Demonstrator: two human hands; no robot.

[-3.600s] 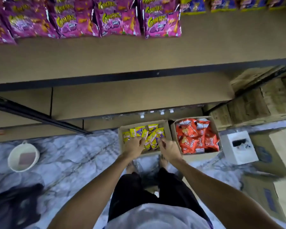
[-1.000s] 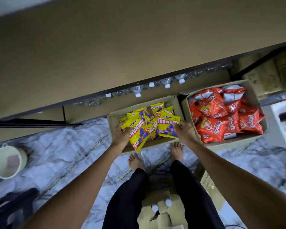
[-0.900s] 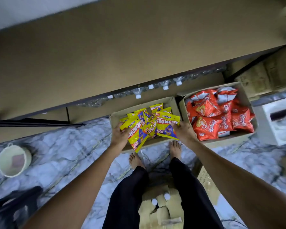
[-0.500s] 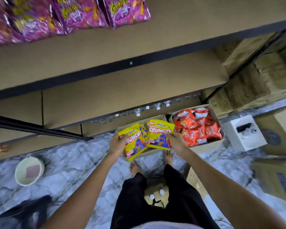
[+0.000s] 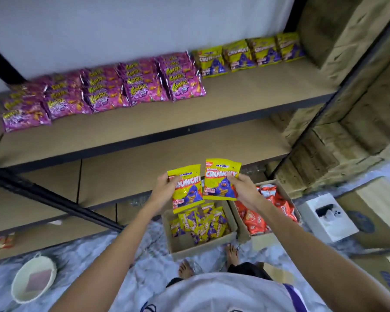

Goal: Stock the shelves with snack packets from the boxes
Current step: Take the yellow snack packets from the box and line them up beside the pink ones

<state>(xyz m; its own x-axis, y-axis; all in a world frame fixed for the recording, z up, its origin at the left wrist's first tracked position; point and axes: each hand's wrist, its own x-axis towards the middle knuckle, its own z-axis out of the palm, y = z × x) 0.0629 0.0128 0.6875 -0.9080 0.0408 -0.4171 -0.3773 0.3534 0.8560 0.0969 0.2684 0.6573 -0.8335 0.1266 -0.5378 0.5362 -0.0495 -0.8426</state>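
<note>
My left hand (image 5: 164, 186) grips one yellow Crunchy packet (image 5: 188, 190) by its left edge. Beside it, my right hand (image 5: 243, 188) grips a second yellow Crunchy packet (image 5: 221, 180) by its right edge. Both packets hang upright in front of the lower shelf, above the open cardboard box of yellow packets (image 5: 185, 244) on the floor. A second box (image 5: 242, 224) to its right holds orange packets (image 5: 257, 219). On the upper shelf (image 5: 245, 93) lie rows of pink packets (image 5: 104, 91) and, to their right, a row of yellow Crunchy packets (image 5: 245, 54).
A black shelf rail (image 5: 54, 199) runs diagonally at the left. A white bucket (image 5: 33, 279) stands on the marble floor at lower left. A white box (image 5: 327, 216) and brown cartons (image 5: 374, 224) crowd the right. Stacked cartons (image 5: 347, 131) fill the right shelving.
Both hands have lifted a yellow packet each out of the box, up to the level of the lower shelf. My view has tilted up, so the upper shelf's rows show.
</note>
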